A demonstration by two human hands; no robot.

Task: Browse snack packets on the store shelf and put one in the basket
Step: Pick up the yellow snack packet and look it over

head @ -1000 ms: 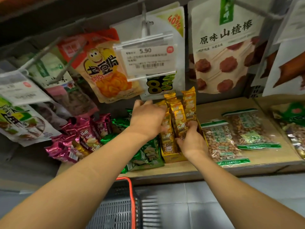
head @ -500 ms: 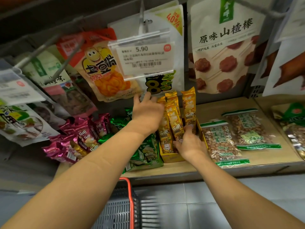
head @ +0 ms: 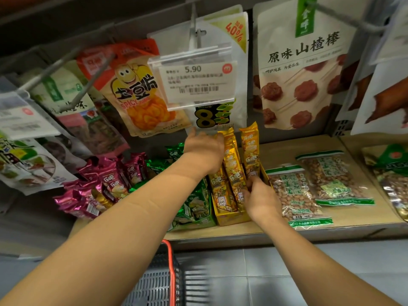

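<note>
Yellow packets (head: 234, 160): stood on end in a yellow box (head: 229, 218) on the shelf (head: 364, 217), approx. mid-frame. At least 3 can be counted; others poss. hidden by the hands.
Right hand (head: 260, 195): fingers curled round the lower end of one yellow packet, thumb pressed on its front.
Left hand (head: 205, 149): laid flat w/ fingers stretched out against the tops of the yellow packets; nothing is gripped.
Hands: held apart, one at the top of the row, one at the bottom.
Green packets (head: 194, 204): packed in a green box (head: 207, 223) just left of the yellow box, touching it; no. can't be told.
Pink packets (head: 110, 184): heaped loose further left, no box seen.
Peanut bags (head: 295, 195): 2 clear bags laid flat right of the yellow box, the nearer just beside it.
Basket (head: 171, 261): grey mesh w/ red rim, seen below the shelf edge btwn the arms; contents can't be told.
Price tag (head: 198, 78): hung above the packets, marked 5.90.
</note>
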